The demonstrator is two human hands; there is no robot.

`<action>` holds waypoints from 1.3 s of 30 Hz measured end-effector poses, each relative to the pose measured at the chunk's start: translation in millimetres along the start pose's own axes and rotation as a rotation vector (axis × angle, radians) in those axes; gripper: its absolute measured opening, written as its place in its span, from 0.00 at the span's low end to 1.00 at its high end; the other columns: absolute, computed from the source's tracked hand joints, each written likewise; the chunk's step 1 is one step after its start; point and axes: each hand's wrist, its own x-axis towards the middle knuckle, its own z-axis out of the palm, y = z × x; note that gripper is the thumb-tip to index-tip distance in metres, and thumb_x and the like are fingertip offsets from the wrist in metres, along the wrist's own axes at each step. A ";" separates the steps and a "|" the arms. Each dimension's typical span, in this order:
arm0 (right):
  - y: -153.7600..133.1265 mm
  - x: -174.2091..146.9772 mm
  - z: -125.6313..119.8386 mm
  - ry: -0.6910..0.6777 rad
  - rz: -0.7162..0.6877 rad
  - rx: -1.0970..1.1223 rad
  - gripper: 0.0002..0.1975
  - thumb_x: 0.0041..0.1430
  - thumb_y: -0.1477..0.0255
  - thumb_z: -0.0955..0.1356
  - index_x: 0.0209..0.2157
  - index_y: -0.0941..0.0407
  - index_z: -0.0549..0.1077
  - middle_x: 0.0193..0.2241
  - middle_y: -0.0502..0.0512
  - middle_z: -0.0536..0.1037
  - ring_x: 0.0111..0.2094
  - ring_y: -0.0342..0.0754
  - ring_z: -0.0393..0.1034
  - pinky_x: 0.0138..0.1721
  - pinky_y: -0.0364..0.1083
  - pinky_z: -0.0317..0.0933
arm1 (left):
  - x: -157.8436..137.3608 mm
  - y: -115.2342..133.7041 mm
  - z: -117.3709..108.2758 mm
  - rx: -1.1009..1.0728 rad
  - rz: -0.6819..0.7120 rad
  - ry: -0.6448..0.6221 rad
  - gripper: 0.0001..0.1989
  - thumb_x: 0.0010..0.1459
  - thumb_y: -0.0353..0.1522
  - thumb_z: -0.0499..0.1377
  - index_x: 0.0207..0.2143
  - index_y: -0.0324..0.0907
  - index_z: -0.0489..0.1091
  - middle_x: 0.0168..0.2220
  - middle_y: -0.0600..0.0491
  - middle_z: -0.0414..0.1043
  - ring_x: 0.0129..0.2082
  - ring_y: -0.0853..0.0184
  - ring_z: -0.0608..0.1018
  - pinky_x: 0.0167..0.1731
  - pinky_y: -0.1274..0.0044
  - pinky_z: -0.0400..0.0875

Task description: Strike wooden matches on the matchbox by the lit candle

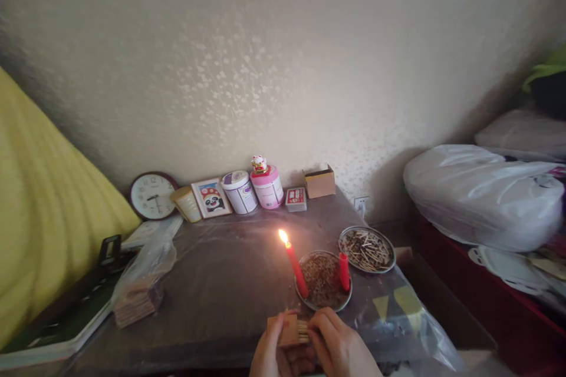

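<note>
2 hands (309,344) hold a matchbox (288,331) beside a lit candle (295,266).

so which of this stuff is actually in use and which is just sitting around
In use: matchbox held in left hand, right hand at its matches, lit candle, near dish, dish of spent matches.

Lying about: clock, panda picture, two tubs, bagged stack.

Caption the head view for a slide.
Both hands, left hand and right hand, hold a matchbox beside a lit candle.
</note>
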 end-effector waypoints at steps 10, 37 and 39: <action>6.2 -2.2 0.0 0.022 -0.084 -0.007 0.12 0.62 0.83 0.59 0.33 0.56 0.70 0.30 0.54 0.77 0.28 0.48 0.76 0.30 0.41 0.69 | 1.2 11.6 -3.0 0.052 -0.053 -0.021 0.16 0.65 0.38 0.49 0.47 0.33 0.62 0.27 0.39 0.79 0.21 0.55 0.80 0.18 0.72 0.70; 4.0 1.9 0.0 0.099 0.056 0.280 0.10 0.62 0.73 0.60 0.29 0.54 0.70 0.26 0.52 0.77 0.26 0.46 0.73 0.29 0.41 0.65 | -5.2 18.5 -1.2 -0.014 -0.027 -0.025 0.15 0.61 0.37 0.54 0.42 0.34 0.68 0.24 0.40 0.80 0.18 0.57 0.80 0.19 0.72 0.73; 5.6 1.6 2.2 0.109 0.102 0.307 0.11 0.61 0.71 0.60 0.27 0.54 0.70 0.24 0.51 0.76 0.25 0.46 0.72 0.28 0.41 0.64 | -5.6 19.3 -1.0 -0.014 -0.035 -0.020 0.14 0.62 0.36 0.54 0.42 0.33 0.68 0.25 0.39 0.80 0.18 0.57 0.80 0.19 0.71 0.73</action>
